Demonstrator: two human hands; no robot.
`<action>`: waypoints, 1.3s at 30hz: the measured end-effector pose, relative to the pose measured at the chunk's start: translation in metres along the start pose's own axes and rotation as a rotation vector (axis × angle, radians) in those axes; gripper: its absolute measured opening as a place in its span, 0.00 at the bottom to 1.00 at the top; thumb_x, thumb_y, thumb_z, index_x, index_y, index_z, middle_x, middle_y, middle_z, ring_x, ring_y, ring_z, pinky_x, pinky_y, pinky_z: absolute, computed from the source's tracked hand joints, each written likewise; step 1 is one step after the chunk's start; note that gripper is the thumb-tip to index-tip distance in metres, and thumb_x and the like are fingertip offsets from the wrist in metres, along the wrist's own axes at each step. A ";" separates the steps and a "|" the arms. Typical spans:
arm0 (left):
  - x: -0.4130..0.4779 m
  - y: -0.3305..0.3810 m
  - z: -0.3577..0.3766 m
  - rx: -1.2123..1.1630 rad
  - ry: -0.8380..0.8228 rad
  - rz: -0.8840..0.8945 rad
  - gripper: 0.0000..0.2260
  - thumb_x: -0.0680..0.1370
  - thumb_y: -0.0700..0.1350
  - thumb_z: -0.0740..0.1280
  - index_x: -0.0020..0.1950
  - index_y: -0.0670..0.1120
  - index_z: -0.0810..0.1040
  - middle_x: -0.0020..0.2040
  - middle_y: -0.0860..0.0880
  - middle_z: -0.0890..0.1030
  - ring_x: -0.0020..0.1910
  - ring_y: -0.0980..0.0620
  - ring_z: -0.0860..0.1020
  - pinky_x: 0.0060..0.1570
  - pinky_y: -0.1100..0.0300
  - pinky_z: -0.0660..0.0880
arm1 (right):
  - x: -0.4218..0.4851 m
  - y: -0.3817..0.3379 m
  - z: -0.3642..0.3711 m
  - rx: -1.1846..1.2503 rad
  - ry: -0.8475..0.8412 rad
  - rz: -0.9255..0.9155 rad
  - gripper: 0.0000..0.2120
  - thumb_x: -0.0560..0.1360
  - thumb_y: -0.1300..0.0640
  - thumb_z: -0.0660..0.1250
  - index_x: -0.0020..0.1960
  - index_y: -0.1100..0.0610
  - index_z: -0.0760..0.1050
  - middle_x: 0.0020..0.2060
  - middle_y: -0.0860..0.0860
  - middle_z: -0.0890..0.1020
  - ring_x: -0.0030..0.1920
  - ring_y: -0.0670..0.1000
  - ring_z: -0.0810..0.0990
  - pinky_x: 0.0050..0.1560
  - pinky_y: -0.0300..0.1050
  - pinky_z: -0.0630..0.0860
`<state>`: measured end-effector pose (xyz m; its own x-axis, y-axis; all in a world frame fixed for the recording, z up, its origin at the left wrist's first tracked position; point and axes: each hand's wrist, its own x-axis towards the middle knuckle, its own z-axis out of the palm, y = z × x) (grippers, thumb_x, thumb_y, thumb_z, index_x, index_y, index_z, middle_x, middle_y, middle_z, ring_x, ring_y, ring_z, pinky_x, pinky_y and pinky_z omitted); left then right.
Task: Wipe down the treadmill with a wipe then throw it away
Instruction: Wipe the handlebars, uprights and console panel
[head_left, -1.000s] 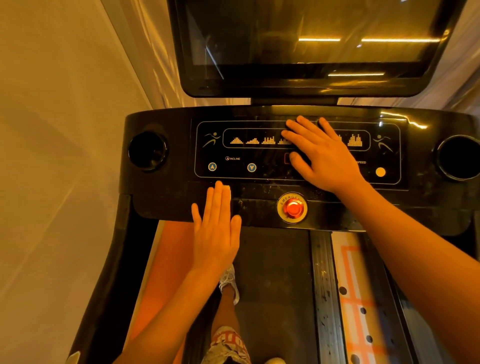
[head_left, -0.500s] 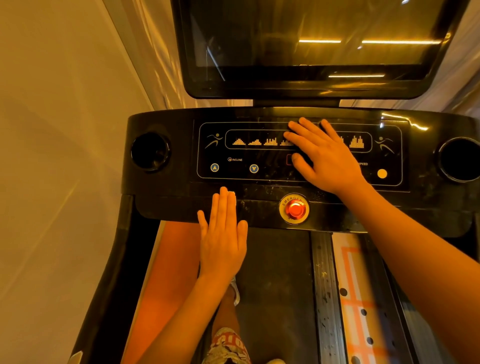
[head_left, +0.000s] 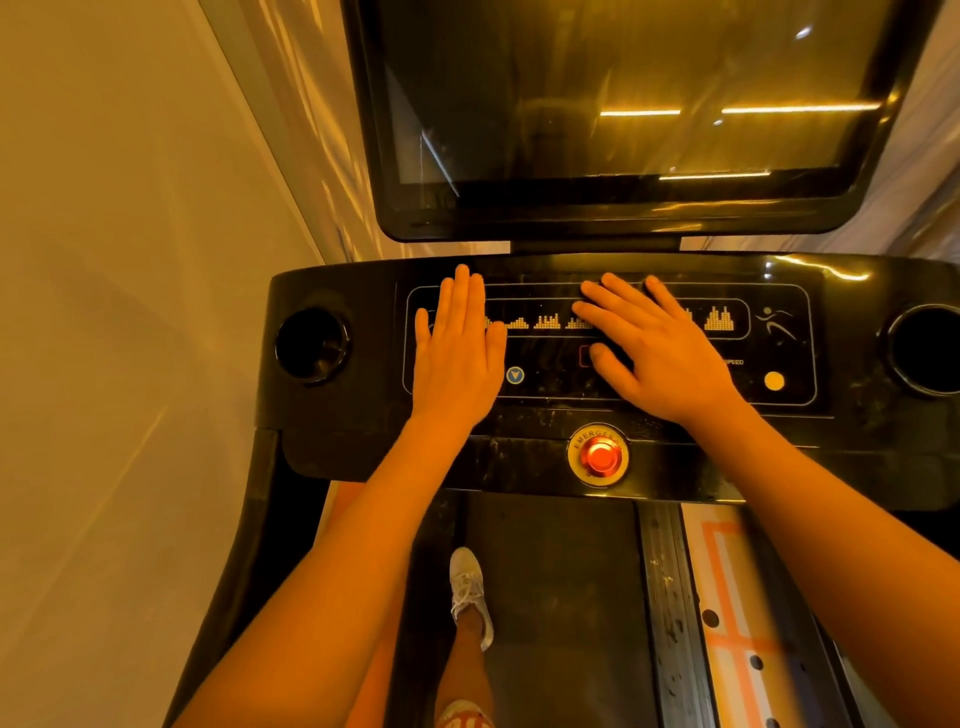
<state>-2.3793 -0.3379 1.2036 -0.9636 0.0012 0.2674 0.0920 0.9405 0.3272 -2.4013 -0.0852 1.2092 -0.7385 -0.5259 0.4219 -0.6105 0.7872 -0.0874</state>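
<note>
The black treadmill console (head_left: 545, 415) fills the middle of the view, with a printed control panel and a dark screen (head_left: 623, 104) above it. My left hand (head_left: 457, 348) lies flat on the left part of the panel, fingers straight and together. My right hand (head_left: 660, 348) lies palm down on the middle of the panel, fingers spread and slightly bent. No wipe shows; anything under my right palm is hidden.
A red emergency button (head_left: 600, 456) sits on the console's front lip between my forearms. Round cup holders sit at the left (head_left: 311, 345) and right (head_left: 924, 348) ends. Below are the dark belt (head_left: 561, 597) and my white shoe (head_left: 470, 592). A plain wall (head_left: 130, 312) runs close on the left.
My left hand has moved forward from the console's front edge up onto the left part of the control panel. My right hand has stayed on the middle of the panel.
</note>
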 end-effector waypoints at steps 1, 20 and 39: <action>0.007 0.001 0.000 0.005 0.006 0.001 0.27 0.87 0.53 0.48 0.84 0.46 0.47 0.84 0.47 0.45 0.83 0.48 0.44 0.78 0.46 0.42 | 0.000 0.000 0.000 0.002 0.000 0.000 0.25 0.84 0.45 0.54 0.79 0.51 0.66 0.80 0.50 0.64 0.81 0.50 0.55 0.81 0.56 0.46; 0.024 0.009 0.001 0.004 0.023 0.017 0.27 0.87 0.53 0.48 0.84 0.47 0.48 0.84 0.48 0.47 0.83 0.48 0.45 0.79 0.46 0.43 | 0.000 -0.001 -0.002 0.004 -0.031 0.017 0.25 0.84 0.45 0.55 0.79 0.50 0.65 0.80 0.50 0.64 0.82 0.51 0.55 0.81 0.57 0.47; -0.026 0.010 0.014 0.010 0.027 0.044 0.28 0.85 0.55 0.44 0.84 0.48 0.47 0.84 0.49 0.46 0.83 0.50 0.44 0.78 0.49 0.41 | 0.000 -0.001 -0.002 0.001 -0.034 0.022 0.25 0.84 0.45 0.54 0.79 0.50 0.65 0.80 0.50 0.64 0.82 0.51 0.55 0.81 0.58 0.48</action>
<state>-2.3567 -0.3236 1.1868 -0.9515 0.0332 0.3059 0.1311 0.9432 0.3052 -2.3998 -0.0855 1.2114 -0.7609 -0.5195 0.3888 -0.5945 0.7982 -0.0971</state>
